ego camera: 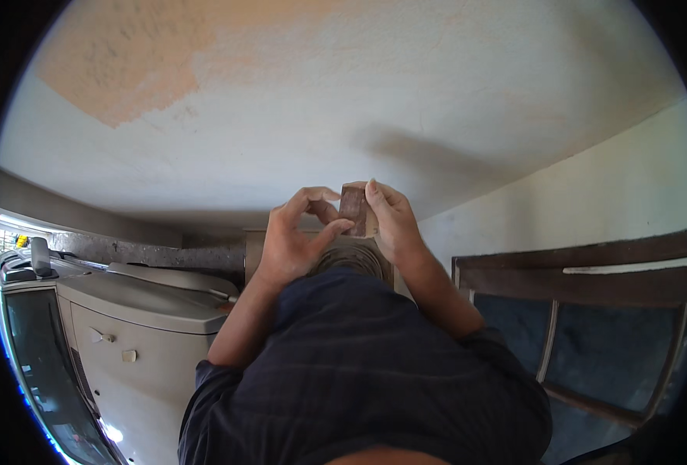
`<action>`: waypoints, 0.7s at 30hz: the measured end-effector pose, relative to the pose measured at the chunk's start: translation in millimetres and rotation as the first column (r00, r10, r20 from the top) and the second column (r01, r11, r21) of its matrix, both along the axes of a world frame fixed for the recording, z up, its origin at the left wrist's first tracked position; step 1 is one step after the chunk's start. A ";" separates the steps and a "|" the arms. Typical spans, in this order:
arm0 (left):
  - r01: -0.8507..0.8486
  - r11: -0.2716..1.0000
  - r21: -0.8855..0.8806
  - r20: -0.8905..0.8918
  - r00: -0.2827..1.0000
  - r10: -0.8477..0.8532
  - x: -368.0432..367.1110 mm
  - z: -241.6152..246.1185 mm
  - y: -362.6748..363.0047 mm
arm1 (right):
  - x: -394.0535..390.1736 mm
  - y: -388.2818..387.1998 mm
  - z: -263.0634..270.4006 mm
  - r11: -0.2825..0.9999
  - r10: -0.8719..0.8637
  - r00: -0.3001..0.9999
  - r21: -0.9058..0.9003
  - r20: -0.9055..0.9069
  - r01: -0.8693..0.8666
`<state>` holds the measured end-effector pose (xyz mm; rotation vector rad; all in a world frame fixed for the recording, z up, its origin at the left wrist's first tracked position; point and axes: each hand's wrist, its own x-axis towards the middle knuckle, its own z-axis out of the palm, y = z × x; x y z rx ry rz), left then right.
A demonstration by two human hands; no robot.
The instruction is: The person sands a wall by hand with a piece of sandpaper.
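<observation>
In front of my chest, my right hand (394, 218) grips a small rectangular block (353, 210), its thumb lying along the right side. The block's facing side is rough and reddish brown like sandpaper, with a tan strip along its right edge. From the left, my left hand (303, 232) meets the same block, thumb on its lower left corner and index finger at its upper left edge. The fingers behind the block are hidden. Beyond both hands rises a wall (250, 139) with whitish plaster or filler over it.
A peach-coloured patch (146, 75) with dark marks shows at the wall's upper left. On the left stands a beige vehicle (140, 383). A dark wood frame with glass panes (611, 343) is on the right. Below my hands sits a round, ridged dark object (349, 256).
</observation>
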<state>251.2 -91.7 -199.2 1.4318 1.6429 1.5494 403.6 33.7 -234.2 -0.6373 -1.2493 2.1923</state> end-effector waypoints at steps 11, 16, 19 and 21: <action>-0.013 0.997 0.078 -0.039 0.999 0.017 16.8 -25.5 29.4 | 34.4 26.3 -27.4 0.897 0.079 0.995 0.441 -0.058 -0.046; -0.067 0.987 0.144 -0.196 0.976 0.095 20.9 -8.8 37.3 | 36.7 32.8 -2.1 0.934 0.099 0.993 0.350 -0.062 -0.071; -0.079 0.989 0.122 -0.107 0.990 0.093 27.2 -12.3 42.2 | 29.7 32.4 4.2 0.971 0.044 0.995 0.238 -0.089 -0.022; -0.105 0.985 0.136 -0.104 0.987 0.119 27.8 -18.8 47.0 | 26.5 28.7 -7.8 0.953 0.033 0.988 0.302 -0.151 0.014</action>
